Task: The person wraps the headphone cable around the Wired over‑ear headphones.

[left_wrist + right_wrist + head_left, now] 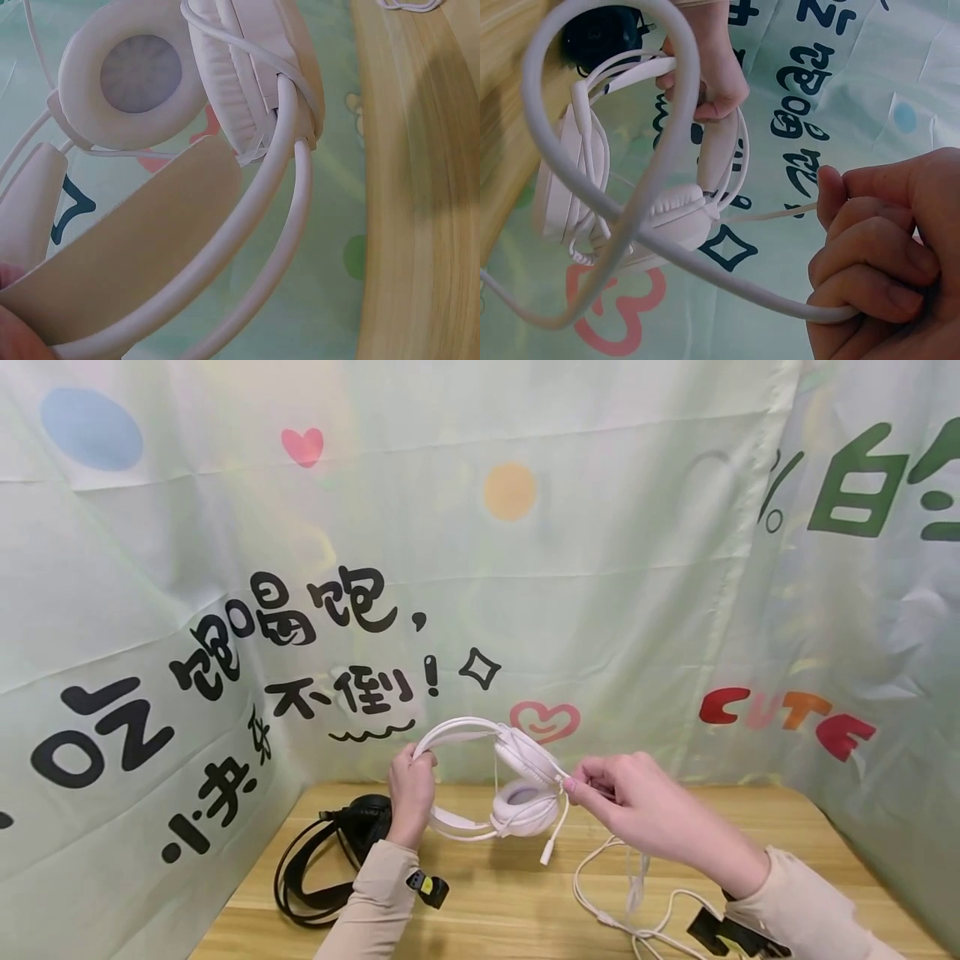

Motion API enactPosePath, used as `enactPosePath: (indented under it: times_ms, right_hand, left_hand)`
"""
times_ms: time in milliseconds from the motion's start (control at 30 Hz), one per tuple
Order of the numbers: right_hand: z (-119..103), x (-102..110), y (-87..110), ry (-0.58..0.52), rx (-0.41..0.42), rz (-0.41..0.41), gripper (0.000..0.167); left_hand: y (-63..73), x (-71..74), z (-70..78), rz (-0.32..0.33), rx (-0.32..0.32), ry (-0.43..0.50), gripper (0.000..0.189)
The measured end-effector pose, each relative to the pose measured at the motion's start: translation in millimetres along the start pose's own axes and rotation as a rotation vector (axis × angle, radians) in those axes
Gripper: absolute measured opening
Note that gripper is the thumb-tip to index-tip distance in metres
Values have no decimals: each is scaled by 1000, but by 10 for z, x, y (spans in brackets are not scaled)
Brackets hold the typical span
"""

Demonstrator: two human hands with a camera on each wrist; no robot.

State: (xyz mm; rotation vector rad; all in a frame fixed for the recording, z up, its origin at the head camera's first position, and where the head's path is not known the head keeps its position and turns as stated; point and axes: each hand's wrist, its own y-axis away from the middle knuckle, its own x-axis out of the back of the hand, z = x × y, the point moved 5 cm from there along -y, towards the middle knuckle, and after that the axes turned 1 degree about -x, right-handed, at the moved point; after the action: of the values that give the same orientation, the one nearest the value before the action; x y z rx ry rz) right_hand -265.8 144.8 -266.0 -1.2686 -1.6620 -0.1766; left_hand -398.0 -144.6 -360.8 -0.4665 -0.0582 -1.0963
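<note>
A white headset (528, 760) is held up above the wooden table, its two ear cups on the right side. My left hand (412, 793) grips it by the headband, and a bit of that hand's fingers (19, 337) shows at the corner of the left wrist view. A thin microphone boom (546, 852) hangs below the ear cups. Beside them, my right hand (637, 797) pinches a thin strand running from the headset. In the right wrist view its curled fingers also hold the thicker white cable (757, 294), which loops across the picture.
On the table's left lies a black headset (367, 822), partly behind the left arm. More white cable (603, 917) lies in loose loops at the right of the wooden table (510, 902). A printed cloth (622, 610) stands around the back and sides.
</note>
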Motion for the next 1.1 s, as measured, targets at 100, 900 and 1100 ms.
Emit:
enactPosePath:
  times_ms: [100,900,1100]
  right_hand:
    - [-13,-15,19,-11,12,-2,19]
    - [-130,-266,90,-41,87,13,28]
    - [-99,-309,110,-57,81,11,24]
  left_hand:
    - [14,-21,-9,9,-4,-6,10]
    - [102,-131,62,52,-23,-23,11]
    - [84,-118,69,62,-22,-11,14]
